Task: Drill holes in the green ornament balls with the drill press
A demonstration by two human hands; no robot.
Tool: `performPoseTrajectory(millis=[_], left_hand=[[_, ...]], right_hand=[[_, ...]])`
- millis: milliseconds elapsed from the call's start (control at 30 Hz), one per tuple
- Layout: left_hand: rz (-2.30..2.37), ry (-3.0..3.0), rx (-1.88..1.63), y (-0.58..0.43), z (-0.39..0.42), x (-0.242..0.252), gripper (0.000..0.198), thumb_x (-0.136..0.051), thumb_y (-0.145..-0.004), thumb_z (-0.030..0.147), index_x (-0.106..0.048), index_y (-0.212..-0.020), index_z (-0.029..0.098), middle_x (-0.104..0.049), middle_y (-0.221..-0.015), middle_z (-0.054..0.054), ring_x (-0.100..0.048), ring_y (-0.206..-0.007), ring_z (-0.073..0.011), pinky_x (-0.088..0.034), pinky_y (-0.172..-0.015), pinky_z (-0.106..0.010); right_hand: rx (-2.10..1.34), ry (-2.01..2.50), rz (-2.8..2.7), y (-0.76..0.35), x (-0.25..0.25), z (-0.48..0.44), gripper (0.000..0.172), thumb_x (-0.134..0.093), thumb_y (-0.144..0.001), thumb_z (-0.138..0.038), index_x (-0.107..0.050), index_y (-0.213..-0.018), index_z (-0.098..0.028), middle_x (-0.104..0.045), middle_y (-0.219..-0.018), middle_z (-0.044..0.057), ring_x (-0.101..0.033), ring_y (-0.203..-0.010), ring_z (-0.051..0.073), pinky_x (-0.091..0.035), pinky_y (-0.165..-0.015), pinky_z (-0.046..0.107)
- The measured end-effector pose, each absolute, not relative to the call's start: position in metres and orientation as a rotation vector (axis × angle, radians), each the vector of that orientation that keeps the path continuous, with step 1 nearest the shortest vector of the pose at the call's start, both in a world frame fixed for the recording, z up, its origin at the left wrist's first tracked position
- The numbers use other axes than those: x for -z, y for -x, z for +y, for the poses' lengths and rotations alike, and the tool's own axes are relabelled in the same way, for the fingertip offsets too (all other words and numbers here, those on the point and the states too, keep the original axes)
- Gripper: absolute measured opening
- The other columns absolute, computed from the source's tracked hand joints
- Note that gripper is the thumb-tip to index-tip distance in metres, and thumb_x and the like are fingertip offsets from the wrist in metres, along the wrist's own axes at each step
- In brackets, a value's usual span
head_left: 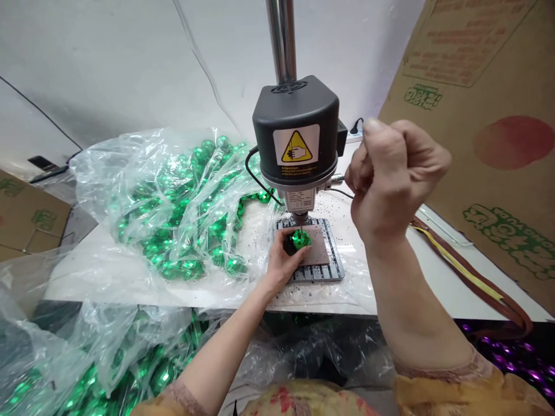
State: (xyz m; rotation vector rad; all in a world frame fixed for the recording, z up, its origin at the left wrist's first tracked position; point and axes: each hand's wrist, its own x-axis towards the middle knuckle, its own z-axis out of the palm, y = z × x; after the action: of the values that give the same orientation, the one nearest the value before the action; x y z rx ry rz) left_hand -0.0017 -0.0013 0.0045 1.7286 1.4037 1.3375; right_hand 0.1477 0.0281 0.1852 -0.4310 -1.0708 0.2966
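Observation:
A small bench drill with a dark motor head and a yellow warning label stands on a white table. My left hand is closed around a shiny green faceted bead, holding it on the brown pad of the drill's base plate, right under the drill bit. My right hand is raised to the right of the drill head, fingers wrapped into a fist around the drill's side lever, of which only a short metal stub shows.
A clear plastic bag full of green beads lies on the table left of the drill. Another bag of green beads sits below the table edge. Cardboard boxes stand at right, a brown strap lies beside them.

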Motion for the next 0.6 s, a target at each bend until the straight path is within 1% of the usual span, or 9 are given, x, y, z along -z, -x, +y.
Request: performPoseTrajectory(millis=[100,167,233,300,367,400,467,533,600], left_hand=[[1.402,-1.991,-1.572,0.005,-0.035,0.000,0.042,-0.078,-0.081,0.036,-0.057,-0.114,0.022,-0.069,-0.104,-0.007,-0.070,-0.096,-0.0214,-0.058,-0.081,-0.035],[1.174,-2.324,-1.638,0.010,-0.065,0.007,0.046,-0.077,-0.081,0.041,-0.056,-0.116,0.022,-0.070,-0.105,-0.009,-0.071,-0.090,-0.0215,-0.059,-0.073,-0.033],[0.851,-2.729,-1.503,0.016,-0.094,0.017,0.040,-0.076,-0.082,0.042,-0.058,-0.112,0.022,-0.073,-0.104,-0.012,-0.070,-0.078,-0.0198,-0.057,-0.062,-0.030],[0.645,-3.018,-1.152,0.024,-0.117,0.029,0.026,-0.072,-0.084,0.031,-0.063,-0.107,0.025,-0.076,-0.104,-0.012,-0.068,-0.069,-0.0188,-0.054,-0.054,-0.029],[0.686,-3.011,-0.798,0.034,-0.131,0.039,0.026,-0.069,-0.083,0.024,-0.067,-0.108,0.030,-0.078,-0.108,-0.009,-0.070,-0.070,-0.0209,-0.055,-0.054,-0.031],[0.753,-2.914,-0.679,0.039,-0.135,0.042,0.028,-0.070,-0.083,0.027,-0.068,-0.110,0.034,-0.078,-0.111,-0.008,-0.072,-0.072,-0.0225,-0.056,-0.054,-0.033],[0.840,-2.687,-0.560,0.049,-0.135,0.045,0.030,-0.074,-0.082,0.040,-0.069,-0.111,0.040,-0.077,-0.114,-0.006,-0.073,-0.075,-0.0243,-0.059,-0.057,-0.035],[0.885,-2.573,-0.616,0.058,-0.123,0.039,0.027,-0.073,-0.082,0.046,-0.071,-0.108,0.039,-0.078,-0.111,-0.007,-0.074,-0.077,-0.0245,-0.061,-0.061,-0.038],[1.047,-2.532,-0.849,0.066,-0.095,0.024,0.018,-0.063,-0.089,0.039,-0.072,-0.103,0.032,-0.078,-0.104,-0.008,-0.073,-0.080,-0.0247,-0.062,-0.068,-0.041]], right_hand=[[-0.268,0.486,-1.111,-0.150,-0.187,0.032,0.048,-0.060,-0.095,-0.029,-0.030,-0.057,-0.022,-0.032,-0.048,-0.007,-0.031,-0.041,0.005,-0.027,-0.041,0.026],[-0.253,0.501,-1.126,-0.150,-0.185,0.032,0.049,-0.058,-0.096,-0.038,-0.029,-0.060,-0.023,-0.032,-0.050,-0.007,-0.032,-0.042,0.005,-0.028,-0.042,0.026],[-0.257,0.485,-1.125,-0.151,-0.183,0.032,0.049,-0.058,-0.095,-0.040,-0.028,-0.060,-0.023,-0.031,-0.050,-0.007,-0.031,-0.042,0.005,-0.028,-0.043,0.026],[-0.255,0.466,-1.122,-0.151,-0.183,0.032,0.049,-0.060,-0.095,-0.038,-0.028,-0.060,-0.023,-0.031,-0.049,-0.007,-0.030,-0.041,0.006,-0.028,-0.043,0.027],[-0.251,0.466,-1.131,-0.152,-0.183,0.031,0.049,-0.061,-0.094,-0.036,-0.030,-0.059,-0.024,-0.031,-0.047,-0.007,-0.030,-0.040,0.007,-0.028,-0.042,0.029],[-0.251,0.472,-1.133,-0.152,-0.183,0.030,0.048,-0.061,-0.094,-0.034,-0.031,-0.058,-0.024,-0.031,-0.046,-0.007,-0.030,-0.040,0.007,-0.028,-0.041,0.030],[-0.252,0.486,-1.124,-0.152,-0.183,0.029,0.047,-0.061,-0.093,-0.031,-0.032,-0.057,-0.025,-0.031,-0.046,-0.007,-0.029,-0.039,0.009,-0.026,-0.039,0.032],[-0.262,0.486,-1.104,-0.152,-0.182,0.028,0.046,-0.061,-0.093,-0.027,-0.032,-0.057,-0.025,-0.030,-0.046,-0.006,-0.028,-0.039,0.009,-0.024,-0.039,0.034],[-0.280,0.468,-1.091,-0.151,-0.182,0.026,0.046,-0.061,-0.092,-0.023,-0.033,-0.056,-0.025,-0.031,-0.046,-0.006,-0.028,-0.040,0.009,-0.022,-0.040,0.034]])
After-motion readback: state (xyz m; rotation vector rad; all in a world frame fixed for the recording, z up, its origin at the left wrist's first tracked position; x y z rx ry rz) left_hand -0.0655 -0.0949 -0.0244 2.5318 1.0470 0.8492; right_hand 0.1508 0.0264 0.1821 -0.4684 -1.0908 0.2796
